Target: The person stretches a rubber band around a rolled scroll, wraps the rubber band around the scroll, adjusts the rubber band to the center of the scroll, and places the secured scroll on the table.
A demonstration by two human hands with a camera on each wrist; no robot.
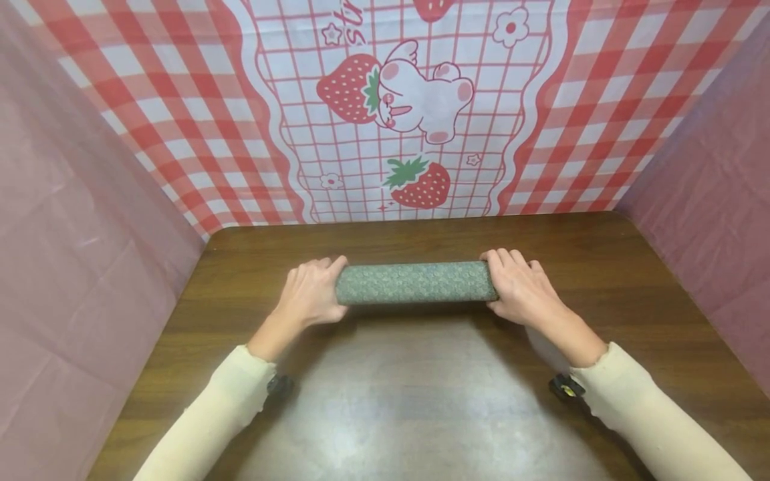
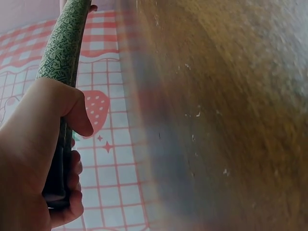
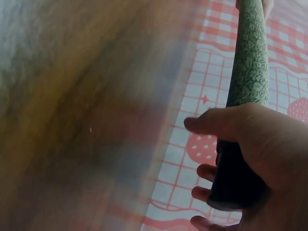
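Note:
A long, narrow green object (image 1: pixel 416 282) with a fine leafy pattern is held level between both hands, over the far half of the table. The left hand (image 1: pixel 313 290) grips its left end, and the right hand (image 1: pixel 522 284) grips its right end. Seen from the left wrist, the patterned face (image 2: pixel 62 45) turns dark along the side, and the left thumb (image 2: pixel 79 115) lies across it with the fingers curled beneath. In the right wrist view, the right thumb (image 3: pixel 211 120) crosses the dark end (image 3: pixel 236 180), while the fingertips show on the far side.
The brown wooden table (image 1: pixel 385 394) has a bright glare in its middle. Behind it hangs a red-and-white checked cloth (image 1: pixel 361 153) with strawberries and a white cartoon animal. Pink drapes (image 1: pixel 78 267) close in both sides. Small black devices (image 1: pixel 567 387) sit at the sleeve cuffs.

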